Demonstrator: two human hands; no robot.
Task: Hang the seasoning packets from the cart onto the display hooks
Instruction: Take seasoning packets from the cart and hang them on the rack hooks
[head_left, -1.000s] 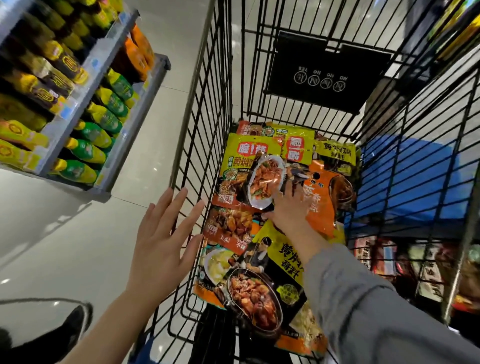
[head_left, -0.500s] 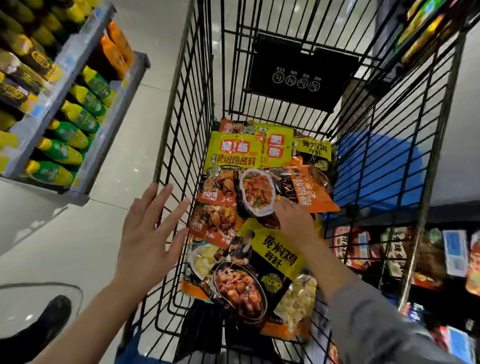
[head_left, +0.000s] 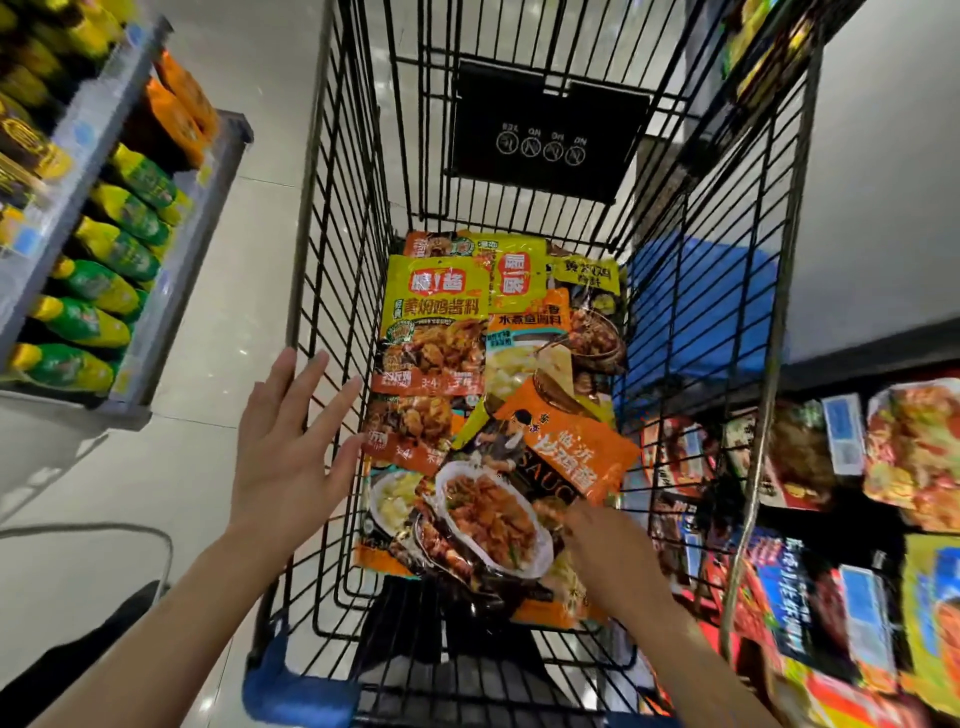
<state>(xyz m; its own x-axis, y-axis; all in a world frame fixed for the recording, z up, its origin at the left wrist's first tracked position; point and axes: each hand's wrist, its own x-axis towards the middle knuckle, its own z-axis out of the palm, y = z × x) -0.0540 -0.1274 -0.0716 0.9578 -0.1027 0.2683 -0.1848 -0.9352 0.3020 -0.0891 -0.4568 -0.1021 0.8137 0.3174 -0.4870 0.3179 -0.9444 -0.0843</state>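
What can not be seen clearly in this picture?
- Right hand, head view: motion blur hides whether its fingers grip a seasoning packet.
- Display hooks: not visible; right shelf goods blurred.
- Lower packets: covered by upper ones.
- Cart: bottom edge cuts its near end.

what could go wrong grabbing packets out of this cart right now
1. The seasoning packets lie overlapped in a loose, glossy pile, so pulling one with the right hand may drag or spill its neighbours.
2. The left hand, open outside the cart, isn't steadying it; the cart might roll.
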